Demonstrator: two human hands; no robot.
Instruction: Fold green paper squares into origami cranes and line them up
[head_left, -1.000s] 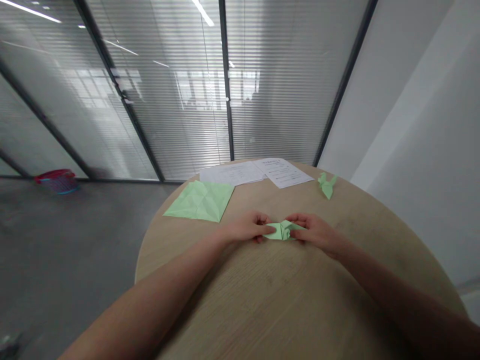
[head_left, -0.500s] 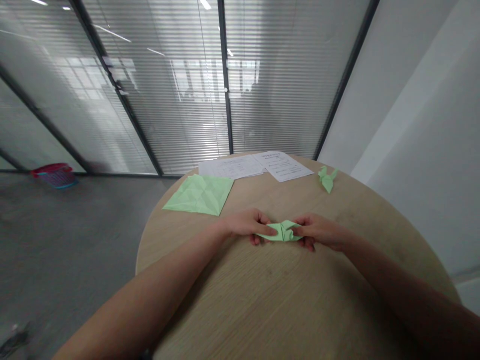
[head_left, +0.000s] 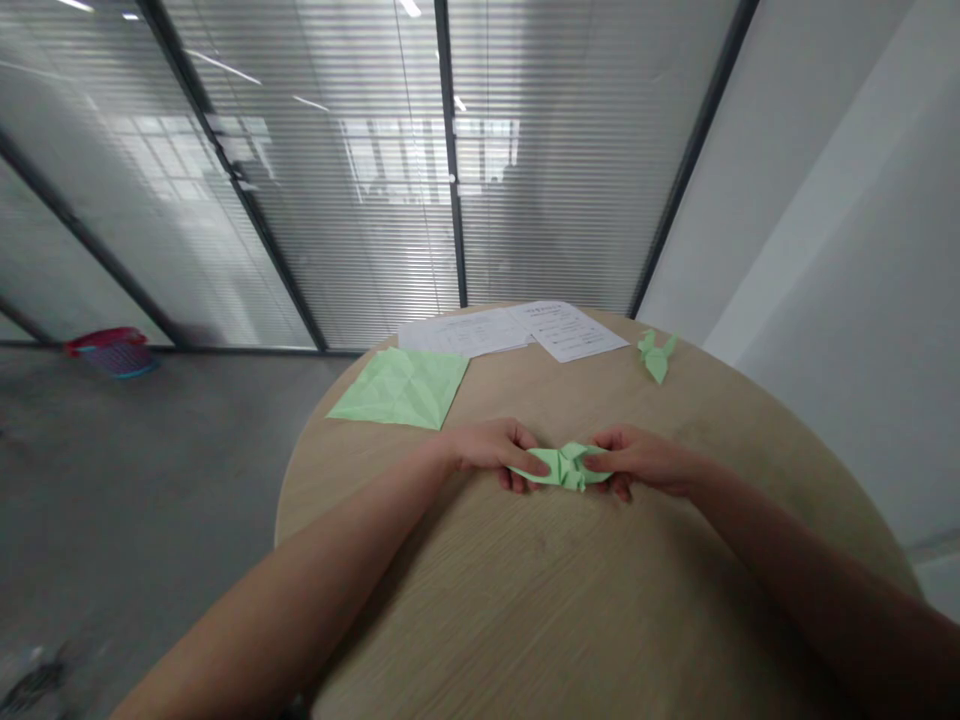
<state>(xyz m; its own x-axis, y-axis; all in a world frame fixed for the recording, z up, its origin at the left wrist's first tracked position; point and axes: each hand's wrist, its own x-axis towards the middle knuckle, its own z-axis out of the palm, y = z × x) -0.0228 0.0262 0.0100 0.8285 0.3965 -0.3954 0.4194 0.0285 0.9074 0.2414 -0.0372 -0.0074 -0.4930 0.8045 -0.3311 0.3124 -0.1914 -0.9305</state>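
Now the left hand (head_left: 484,445) and right hand (head_left: 654,461) are pinching opposite ends of folded green paper (head_left: 557,467), stretching sideways just below frame centre.

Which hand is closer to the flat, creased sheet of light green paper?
Left. The left hand is by the near right corner of the flat green sheet; the right hand is farther right, at the other end of the folded green paper both hold.

And the print on the white sheets (head_left: 574,333) was too small to read, folded green paper (head_left: 559,466) hid part of the left hand (head_left: 499,446) and right hand (head_left: 637,458), and the worktop (head_left: 510,600) ran off the bottom edge!
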